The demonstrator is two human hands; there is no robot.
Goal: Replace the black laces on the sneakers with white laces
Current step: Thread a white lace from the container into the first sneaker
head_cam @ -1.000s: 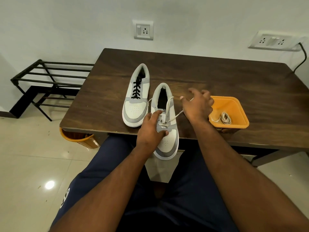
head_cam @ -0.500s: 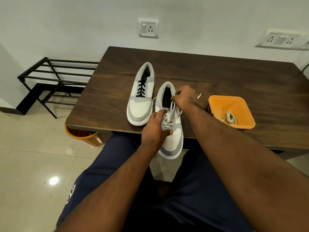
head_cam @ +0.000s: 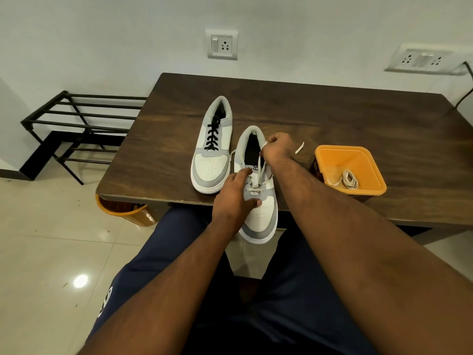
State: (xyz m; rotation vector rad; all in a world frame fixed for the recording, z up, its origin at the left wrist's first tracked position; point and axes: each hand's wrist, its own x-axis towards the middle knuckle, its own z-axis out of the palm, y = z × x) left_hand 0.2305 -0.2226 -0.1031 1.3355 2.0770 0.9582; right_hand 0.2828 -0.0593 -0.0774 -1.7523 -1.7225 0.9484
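Observation:
Two white and grey sneakers lie on the dark wooden table (head_cam: 332, 119). The left sneaker (head_cam: 212, 162) carries black laces (head_cam: 212, 135). The near sneaker (head_cam: 261, 216) overhangs the table's front edge, with a white lace (head_cam: 260, 172) threaded through its lowest eyelets. My left hand (head_cam: 233, 198) grips this sneaker at the eyelet area. My right hand (head_cam: 277, 149) is over the shoe's collar and pinches the white lace, whose free tip (head_cam: 299, 148) sticks out to the right.
An orange tub (head_cam: 330, 152) with another coiled white lace (head_cam: 349, 179) stands right of the shoes. An orange bin (head_cam: 122, 210) sits under the table's left corner. A black metal rack (head_cam: 76, 129) stands on the floor at left. My legs are under the table's edge.
My right hand has swung left from beside the tub to the near sneaker's collar, carrying the white lace with it. The left hand has kept its grip on the shoe.

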